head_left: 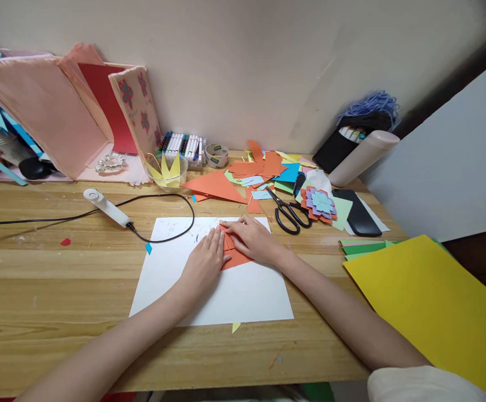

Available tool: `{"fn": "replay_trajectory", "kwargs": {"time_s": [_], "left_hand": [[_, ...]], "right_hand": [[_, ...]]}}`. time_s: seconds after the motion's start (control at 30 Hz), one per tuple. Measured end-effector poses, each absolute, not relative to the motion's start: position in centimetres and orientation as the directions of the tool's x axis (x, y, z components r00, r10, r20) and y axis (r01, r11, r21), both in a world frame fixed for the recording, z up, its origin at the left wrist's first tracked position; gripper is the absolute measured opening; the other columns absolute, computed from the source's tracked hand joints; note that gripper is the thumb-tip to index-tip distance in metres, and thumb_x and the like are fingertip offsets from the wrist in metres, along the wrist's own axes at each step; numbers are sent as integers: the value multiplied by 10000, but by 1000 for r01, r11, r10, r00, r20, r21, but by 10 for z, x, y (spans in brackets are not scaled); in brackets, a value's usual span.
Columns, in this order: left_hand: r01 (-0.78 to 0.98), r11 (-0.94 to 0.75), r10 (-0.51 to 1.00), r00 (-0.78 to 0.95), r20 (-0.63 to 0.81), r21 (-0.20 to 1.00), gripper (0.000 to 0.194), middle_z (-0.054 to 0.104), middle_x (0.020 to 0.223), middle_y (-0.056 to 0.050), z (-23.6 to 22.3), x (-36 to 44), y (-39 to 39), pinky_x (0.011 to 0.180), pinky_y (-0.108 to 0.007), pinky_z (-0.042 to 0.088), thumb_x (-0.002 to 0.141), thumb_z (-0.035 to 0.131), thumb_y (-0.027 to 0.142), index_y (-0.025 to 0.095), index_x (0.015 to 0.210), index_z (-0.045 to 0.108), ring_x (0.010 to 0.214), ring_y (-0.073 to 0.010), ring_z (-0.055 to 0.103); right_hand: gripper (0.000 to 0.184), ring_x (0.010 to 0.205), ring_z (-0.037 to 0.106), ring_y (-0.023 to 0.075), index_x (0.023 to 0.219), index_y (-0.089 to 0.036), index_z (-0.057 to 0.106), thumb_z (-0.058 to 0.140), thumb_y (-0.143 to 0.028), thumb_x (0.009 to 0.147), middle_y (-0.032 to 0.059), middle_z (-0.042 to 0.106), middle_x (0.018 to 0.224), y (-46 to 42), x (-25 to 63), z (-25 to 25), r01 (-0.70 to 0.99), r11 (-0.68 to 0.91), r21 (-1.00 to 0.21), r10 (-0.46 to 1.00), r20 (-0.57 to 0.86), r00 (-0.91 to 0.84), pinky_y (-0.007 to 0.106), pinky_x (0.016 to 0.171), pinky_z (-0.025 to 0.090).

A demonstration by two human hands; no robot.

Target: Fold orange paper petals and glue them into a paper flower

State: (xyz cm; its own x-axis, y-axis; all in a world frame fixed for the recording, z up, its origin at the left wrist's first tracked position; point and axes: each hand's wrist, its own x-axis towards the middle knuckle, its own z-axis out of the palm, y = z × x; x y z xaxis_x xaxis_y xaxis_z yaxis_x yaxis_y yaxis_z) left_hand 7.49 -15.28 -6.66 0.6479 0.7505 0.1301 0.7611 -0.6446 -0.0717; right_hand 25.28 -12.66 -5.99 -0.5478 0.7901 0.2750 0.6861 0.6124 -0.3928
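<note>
A folded piece of orange paper (236, 259) lies on a white sheet (243, 296) in the middle of the table. My left hand (205, 254) rests flat along its left side, fingers stretched out and pressed onto it. From the right, my right hand (253, 239) has bent fingers closed at the paper's top, with the thumb low on the folds. Creases show between the two hands; the paper's upper part is partly covered by my fingers.
Black-handled scissors (288, 215) lie beyond my right hand, near orange paper scraps (259, 167) and a layered paper flower (320, 202). A white corded tool (106, 207) sits left, its cable crossing the sheet. Yellow paper (427, 301) is at right.
</note>
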Motion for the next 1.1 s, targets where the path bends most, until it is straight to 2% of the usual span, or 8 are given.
{"fn": "replay_trajectory", "kwargs": {"time_s": [0.17, 0.43, 0.67, 0.77, 0.87, 1.0, 1.07, 1.1], "left_hand": [[791, -612, 782, 602, 161, 13, 477, 373, 1363, -213, -67, 73, -157, 998, -358, 396, 914, 337, 285, -3, 1290, 397, 1265, -261, 369], [790, -606, 794, 595, 125, 90, 665, 265, 1399, -261, -72, 78, -167, 1060, -470, 280, 876, 361, 441, -52, 1320, 321, 1322, -318, 210], [817, -573, 808, 577, 120, -66, 624, 427, 1316, -248, -67, 83, -176, 1056, -440, 294, 860, 391, 436, -33, 1271, 427, 1266, -317, 351], [839, -519, 836, 538, 105, -164, 552, 512, 1239, -249, -65, 84, -192, 1033, -428, 329, 867, 397, 368, -45, 1221, 485, 1224, -322, 417], [849, -498, 846, 520, 114, -176, 499, 588, 1125, -270, -61, 83, -203, 997, -426, 367, 864, 411, 320, -76, 1136, 545, 1140, -331, 506], [859, -510, 842, 511, 173, -53, 368, 680, 768, -151, -46, 77, -192, 946, -404, 405, 897, 340, 220, 63, 834, 667, 811, -241, 651], [878, -479, 866, 471, 165, 10, 416, 591, 536, -62, -40, 71, -177, 906, -396, 418, 909, 322, 219, 137, 632, 622, 574, -181, 610], [888, -458, 878, 447, 172, 30, 395, 579, 549, -55, -38, 68, -169, 862, -391, 433, 906, 339, 233, 149, 624, 603, 572, -178, 594]], "right_hand": [[388, 883, 484, 216, 1200, -165, 505, 489, -139, 813, 95, 614, 1000, -127, 253, -57, 689, 603, -402, 797, 264, -543, 363, 779, 444], [374, 892, 481, 206, 1211, -224, 511, 496, -192, 838, 45, 570, 1214, -127, 251, -56, 659, 662, -358, 750, 289, -596, 383, 823, 422], [350, 924, 493, 204, 1193, -229, 523, 511, -330, 858, 60, 572, 1208, -127, 251, -57, 677, 617, -400, 786, 271, -556, 387, 830, 427], [349, 916, 493, 202, 1186, -236, 525, 531, -324, 849, 55, 563, 1221, -128, 251, -56, 684, 599, -417, 799, 256, -544, 386, 821, 433], [331, 900, 486, 200, 1166, -240, 537, 536, -327, 846, 41, 558, 1229, -129, 251, -55, 686, 588, -429, 807, 250, -535, 386, 821, 434], [342, 905, 482, 199, 1172, -245, 530, 545, -323, 840, 40, 557, 1232, -129, 252, -57, 684, 587, -433, 808, 255, -531, 387, 822, 436], [354, 914, 485, 200, 1183, -246, 523, 550, -320, 837, 46, 558, 1230, -129, 252, -57, 685, 589, -428, 806, 257, -533, 389, 822, 438], [357, 914, 487, 201, 1186, -246, 522, 549, -319, 838, 49, 558, 1230, -129, 252, -57, 686, 591, -425, 805, 258, -534, 391, 820, 439]]}}
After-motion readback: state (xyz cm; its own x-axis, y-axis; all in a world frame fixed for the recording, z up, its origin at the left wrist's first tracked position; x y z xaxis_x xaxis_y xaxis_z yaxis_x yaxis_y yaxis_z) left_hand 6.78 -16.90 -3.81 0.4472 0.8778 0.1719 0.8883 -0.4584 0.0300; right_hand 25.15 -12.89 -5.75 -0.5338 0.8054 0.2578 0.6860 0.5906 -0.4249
